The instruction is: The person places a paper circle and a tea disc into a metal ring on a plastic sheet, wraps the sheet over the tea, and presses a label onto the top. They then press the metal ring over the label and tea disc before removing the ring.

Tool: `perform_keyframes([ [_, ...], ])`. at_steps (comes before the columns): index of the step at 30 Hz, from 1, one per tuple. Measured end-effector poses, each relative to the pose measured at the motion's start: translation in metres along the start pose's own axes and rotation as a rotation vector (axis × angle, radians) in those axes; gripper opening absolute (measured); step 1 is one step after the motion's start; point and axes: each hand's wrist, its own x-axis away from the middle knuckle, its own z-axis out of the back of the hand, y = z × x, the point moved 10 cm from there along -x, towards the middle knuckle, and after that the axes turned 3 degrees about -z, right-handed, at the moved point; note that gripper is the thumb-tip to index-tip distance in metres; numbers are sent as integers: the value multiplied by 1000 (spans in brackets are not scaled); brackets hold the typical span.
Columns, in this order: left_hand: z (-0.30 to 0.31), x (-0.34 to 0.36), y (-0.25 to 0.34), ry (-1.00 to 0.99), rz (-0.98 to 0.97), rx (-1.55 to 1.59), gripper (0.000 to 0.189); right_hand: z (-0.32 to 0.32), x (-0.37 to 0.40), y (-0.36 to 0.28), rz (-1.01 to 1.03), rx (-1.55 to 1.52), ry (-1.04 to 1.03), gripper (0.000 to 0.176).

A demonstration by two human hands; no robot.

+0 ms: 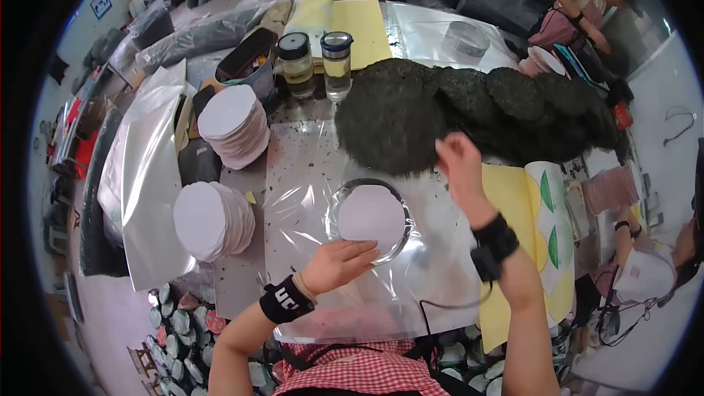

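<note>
My left hand (pixel 341 265) lies with fingers stretched out over the near edge of a round white paper (pixel 371 213). That paper sits inside a ring (pixel 405 243) on clear plastic film (pixel 301 286). With thumb and fingers pinched, my right hand (pixel 460 165) grips the right edge of a dark round seaweed cake (pixel 389 121). The seaweed cake is tilted up in front of a row of similar dark cakes (pixel 515 94), just beyond the ring. A strap with a black box is on my right wrist.
Two stacks of round papers (pixel 202 220) stand at the left. A jar (pixel 297 66) and a bottle (pixel 336 66) stand behind. Yellow sheets (pixel 506 249) lie at the right. Wrapped discs (pixel 180 323) fill the space below the table. Two other people (pixel 653 271) are at the right.
</note>
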Motion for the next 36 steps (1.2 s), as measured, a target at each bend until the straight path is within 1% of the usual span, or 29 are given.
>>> perform_keyframes([
  [1, 16, 1, 14, 54, -84, -43, 35, 6, 34, 22, -72, 17, -36, 11],
  [2, 23, -1, 19, 56, -82, -44, 35, 11, 63, 43, -141, 32, -69, 12],
  [4, 51, 4, 17, 270, 51, -228, 36, 11, 110, 70, -206, 92, -60, 12],
  [5, 41, -4, -9, 198, 218, -227, 47, 10, 122, 77, -213, 95, -57, 12],
  [6, 32, -2, -16, 200, 223, -225, 47, 8, 129, 74, -128, 252, -62, 20],
  [7, 14, 0, -33, 71, 292, -253, 56, 3, 131, 66, -33, 401, -67, 30],
  [8, 5, -1, -46, -57, 356, -288, 64, -6, 127, 46, -19, 394, -70, 30],
  [9, -8, 0, -53, -225, 394, -321, 90, -29, 134, -11, 405, 765, -89, 49],
  [10, -7, -6, -51, -236, 402, -315, 90, -58, 155, -44, 822, 1129, -109, 68],
  [12, -17, -25, -59, -418, 386, -477, 91, -103, 143, 1, 543, 1272, -484, 103],
  [13, -31, -25, -73, -484, 403, -489, 98, -117, 134, 33, 509, 1448, -474, 90],
  [14, -43, -22, -74, -492, 408, -481, 98, -129, 132, 54, 498, 1446, -482, 90],
  [16, -57, -22, -86, -493, 429, -657, 105, -131, 113, 82, 417, 1725, -331, 73],
  [17, -62, -23, -87, -443, 353, -734, 110, -131, 112, 89, 410, 1709, -346, 64],
  [18, -70, -15, -94, -450, 357, -729, 110, -130, 110, 97, 403, 1707, -354, 64],
  [20, -79, -13, -106, -557, 433, -516, 110, -129, 104, 109, 403, 1695, -384, 63],
  [21, -78, -13, -109, -563, 436, -446, 110, -125, 98, 113, 394, 1697, -380, 63],
  [24, -70, -16, -102, -573, 407, -387, 112, -123, 100, 112, 438, 1565, -385, 59],
  [26, -63, -9, -80, -474, 377, -374, 88, -120, 97, 107, 402, 1489, -367, 59],
  [27, -56, 2, -60, -408, 347, -353, 79, -122, 102, 103, 440, 1555, -377, 58],
  [28, -31, 7, -24, -197, 348, -59, 62, -122, 99, 94, 447, 1554, -355, 58],
  [29, -4, 14, 13, -133, 327, 86, 55, -123, 103, 95, 430, 1603, -406, 84],
  [30, 12, 27, 42, -97, 351, 24, 50, -125, 109, 101, 411, 1650, -465, 110],
  [31, 24, 41, 60, -59, 374, -40, 45, -126, 109, 101, 411, 1647, -466, 110],
  [32, 23, 60, 59, -60, 379, -41, 45, -126, 106, 101, 407, 1661, -443, 122],
  [33, 9, 84, 55, -212, 338, -251, 42, -126, 108, 102, 406, 1678, -430, 135],
  [34, 5, 92, 53, -360, 292, -463, 39, -127, 112, 101, 416, 1682, -441, 135],
  [35, 31, 89, 57, -244, 252, -522, 28, -127, 111, 100, 382, 1682, -458, 133],
  [36, 32, 98, 62, -240, 250, -526, 28, -126, 110, 100, 339, 1680, -470, 131],
])
